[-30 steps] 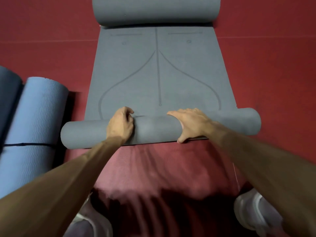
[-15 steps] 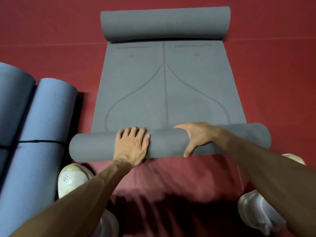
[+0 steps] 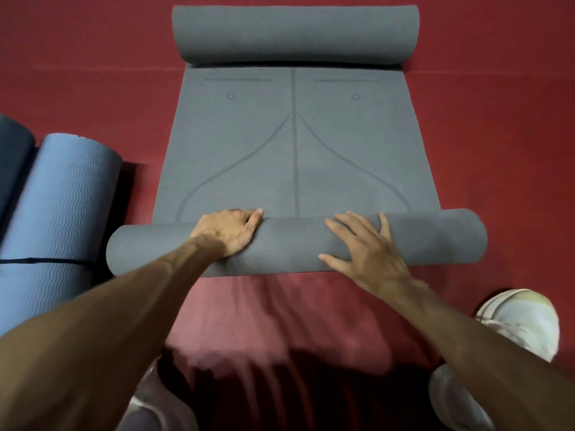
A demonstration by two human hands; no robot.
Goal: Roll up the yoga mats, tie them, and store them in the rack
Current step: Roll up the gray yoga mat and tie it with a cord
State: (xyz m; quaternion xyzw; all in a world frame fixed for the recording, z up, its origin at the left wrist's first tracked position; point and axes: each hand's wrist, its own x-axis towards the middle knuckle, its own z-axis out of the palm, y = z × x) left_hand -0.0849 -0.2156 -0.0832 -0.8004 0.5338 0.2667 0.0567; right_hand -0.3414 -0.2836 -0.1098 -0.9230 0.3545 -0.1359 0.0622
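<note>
Grey mat (image 3: 295, 157): lies on the red floor (image 3: 497, 119) in the middle of the frame. Its flat stretch, marked with dark curved lines, runs from centre towards the top.
Near roll (image 3: 292, 244): the mat's lower end is rolled into a tube lying straight across the frame, just below centre.
Far roll (image 3: 295, 32): the mat's upper end is curled into a second tube along the top of the frame.
Left hand (image 3: 228, 233): rests on the near roll, left of its middle. The fingers are held close together and bent over the roll's upper edge, gripping it.
Right hand (image 3: 370, 247): lies palm down on the near roll, right of its middle. The fingers are straight and spread, and the thumb points left along the roll's lower side.
Blue mat (image 3: 59, 213): rolled, at the left edge of the frame, well apart from the grey mat. A black strap (image 3: 46, 261) goes round it.
Dark blue mat (image 3: 12, 157): rolled, touching the blue mat's left side, cut off by the frame edge.
White shoe (image 3: 522, 321): lower right, on the floor below the near roll's right end.
</note>
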